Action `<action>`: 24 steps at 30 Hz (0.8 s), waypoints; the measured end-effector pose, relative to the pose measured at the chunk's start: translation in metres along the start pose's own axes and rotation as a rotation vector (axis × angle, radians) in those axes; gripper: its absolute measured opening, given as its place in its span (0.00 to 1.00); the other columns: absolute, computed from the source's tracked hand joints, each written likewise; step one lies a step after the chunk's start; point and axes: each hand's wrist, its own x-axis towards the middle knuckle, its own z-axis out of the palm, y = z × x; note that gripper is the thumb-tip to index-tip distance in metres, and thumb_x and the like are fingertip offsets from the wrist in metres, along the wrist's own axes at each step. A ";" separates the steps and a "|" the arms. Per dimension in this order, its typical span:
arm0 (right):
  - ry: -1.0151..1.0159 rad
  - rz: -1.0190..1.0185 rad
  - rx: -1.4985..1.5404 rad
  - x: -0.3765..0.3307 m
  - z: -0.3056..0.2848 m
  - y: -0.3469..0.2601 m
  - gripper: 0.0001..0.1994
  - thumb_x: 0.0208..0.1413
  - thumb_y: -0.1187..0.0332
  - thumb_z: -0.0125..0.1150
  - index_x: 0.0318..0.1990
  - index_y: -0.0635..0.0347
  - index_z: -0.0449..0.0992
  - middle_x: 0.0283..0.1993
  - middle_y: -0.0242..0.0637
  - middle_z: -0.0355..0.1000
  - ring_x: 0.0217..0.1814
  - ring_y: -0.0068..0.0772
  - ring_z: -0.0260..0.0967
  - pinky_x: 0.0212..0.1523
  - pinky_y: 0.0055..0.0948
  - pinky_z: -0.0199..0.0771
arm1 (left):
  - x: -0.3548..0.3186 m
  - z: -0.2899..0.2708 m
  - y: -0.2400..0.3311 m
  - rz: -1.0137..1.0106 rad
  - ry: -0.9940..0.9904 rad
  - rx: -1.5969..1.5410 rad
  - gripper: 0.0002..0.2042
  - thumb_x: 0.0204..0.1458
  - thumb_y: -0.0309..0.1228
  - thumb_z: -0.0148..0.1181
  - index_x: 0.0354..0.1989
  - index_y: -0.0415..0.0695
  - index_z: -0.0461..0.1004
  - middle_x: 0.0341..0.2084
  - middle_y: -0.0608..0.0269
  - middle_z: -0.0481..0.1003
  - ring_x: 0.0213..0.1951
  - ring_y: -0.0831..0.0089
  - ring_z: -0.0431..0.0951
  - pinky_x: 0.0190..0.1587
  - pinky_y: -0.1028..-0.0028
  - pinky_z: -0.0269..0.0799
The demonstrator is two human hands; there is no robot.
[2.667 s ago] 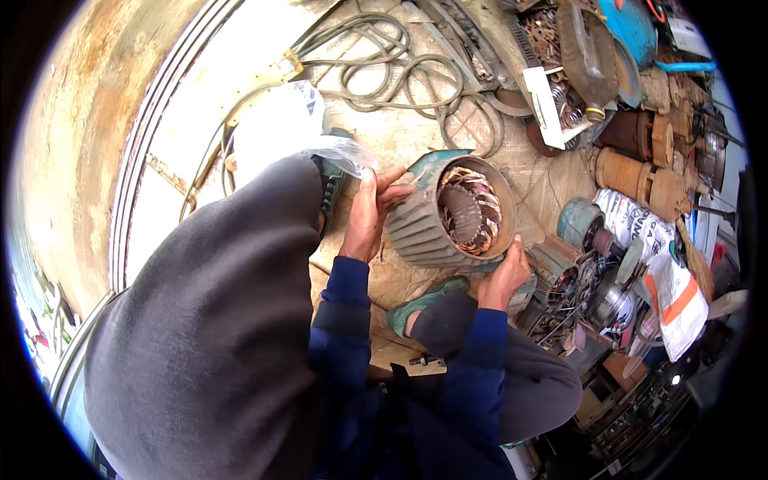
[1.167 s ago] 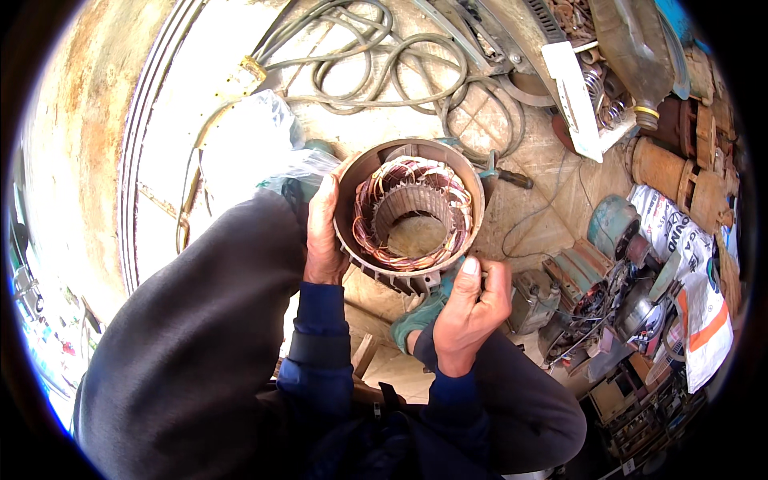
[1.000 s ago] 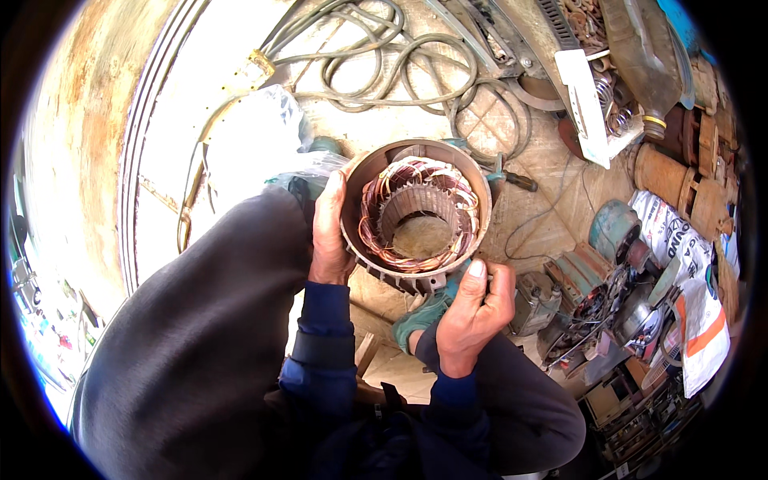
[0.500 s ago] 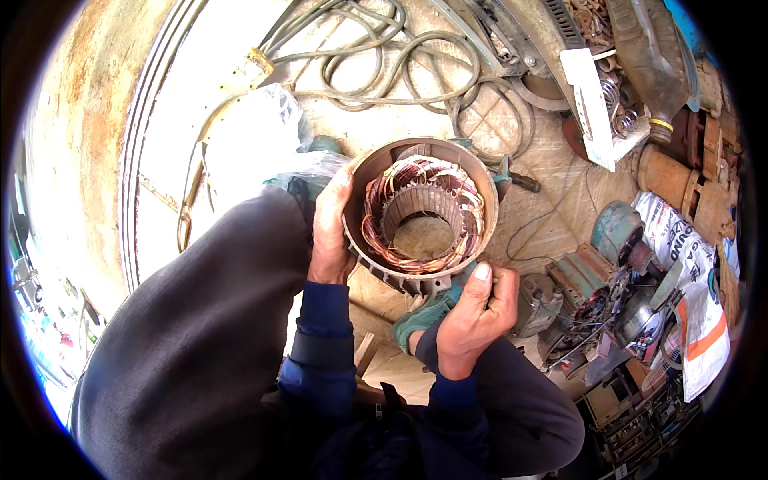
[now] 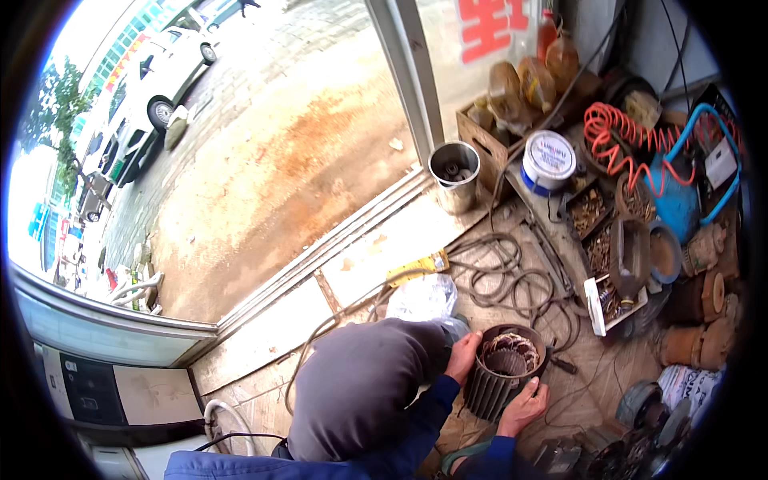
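A grey finned motor housing (image 5: 486, 395) stands tilted between my hands, by my bent left knee (image 5: 360, 384). Inside its round rim sits a ring of reddish copper windings (image 5: 526, 350) about a slotted core. My left hand (image 5: 462, 358) grips the housing's left side at the rim; its far fingers are hidden. On the near right, my right hand (image 5: 522, 408) is closed against the housing's wall, thumb raised toward the rim. A clear plastic bag (image 5: 424, 298) lies just beyond my knee.
A dark cable (image 5: 496, 254) lies in loops beyond the housing. Past it stand a metal canister (image 5: 454, 180), a white tub (image 5: 550, 160) and a wooden crate (image 5: 482, 136). Trays of small parts (image 5: 594, 216) and a red coiled hose (image 5: 620, 136) crowd the right. A door track (image 5: 320, 264) runs along the left.
My view has swung up and left, bringing the doorway and street into sight. The housing now shows more of its finned side. My right hand has shifted along its near right side.
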 end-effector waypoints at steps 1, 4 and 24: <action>0.015 -0.012 0.004 -0.002 0.001 0.001 0.21 0.68 0.59 0.51 0.33 0.75 0.70 0.31 0.62 0.67 0.36 0.66 0.63 0.40 0.52 0.63 | -0.005 0.005 0.002 0.069 0.091 0.143 0.24 0.66 0.44 0.52 0.59 0.34 0.72 0.50 0.55 0.78 0.51 0.69 0.77 0.55 0.71 0.70; 0.040 -0.006 0.021 -0.009 -0.009 0.001 0.21 0.68 0.59 0.51 0.34 0.74 0.71 0.32 0.62 0.68 0.36 0.66 0.64 0.40 0.52 0.64 | -0.041 0.027 0.015 0.158 0.266 0.654 0.33 0.60 0.49 0.56 0.65 0.35 0.64 0.57 0.38 0.73 0.60 0.47 0.73 0.62 0.59 0.66; 0.237 -0.011 0.170 -0.061 -0.008 0.030 0.17 0.68 0.62 0.51 0.31 0.69 0.65 0.26 0.59 0.62 0.31 0.65 0.60 0.36 0.50 0.64 | -0.077 0.013 0.000 0.547 -0.026 0.726 0.30 0.63 0.32 0.48 0.71 0.30 0.53 0.64 0.43 0.66 0.64 0.58 0.67 0.67 0.68 0.59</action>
